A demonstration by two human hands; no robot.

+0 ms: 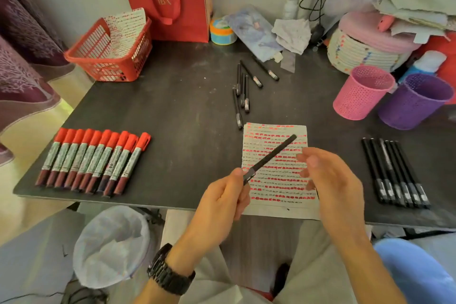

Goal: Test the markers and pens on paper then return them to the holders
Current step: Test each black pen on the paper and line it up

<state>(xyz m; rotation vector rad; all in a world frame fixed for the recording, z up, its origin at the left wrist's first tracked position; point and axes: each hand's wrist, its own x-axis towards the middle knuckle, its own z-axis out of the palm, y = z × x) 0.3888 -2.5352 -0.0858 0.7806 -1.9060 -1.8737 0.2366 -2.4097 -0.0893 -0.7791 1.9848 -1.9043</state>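
**Left hand holds one black pen over the test sheet; right hand released**

- Left hand (222, 195): fingers curled round the lower end of a black pen (271, 158). The pen slants up toward 1 o'clock, across the paper (276, 187). I cannot tell whether it touches the sheet.
- Right hand (333, 180): fingers loose and spread, grasping nothing. It is over the paper's 3 o'clock edge with its fingertips just beside the pen's barrel. They are blurred, so contact is unclear.
- The paper lies flat at the near edge of the dark table (172, 111), covered with rows of red dashes.
- At 9 o'clock of the paper, well apart: a row of red-capped markers (93, 160), side by side, caps pointing away.
- At 12 o'clock, near the sheet's top edge: loose black pens (243, 91), scattered.
- At 3 o'clock: a second batch of black pens (394, 173), laid in a neat row.
- At 2 o'clock: a pink holder (362, 92) and a purple holder (414, 101), tilted and touching each other.
- At 10 o'clock, far corner: a red basket (108, 54) with a red-marked sheet standing in it.
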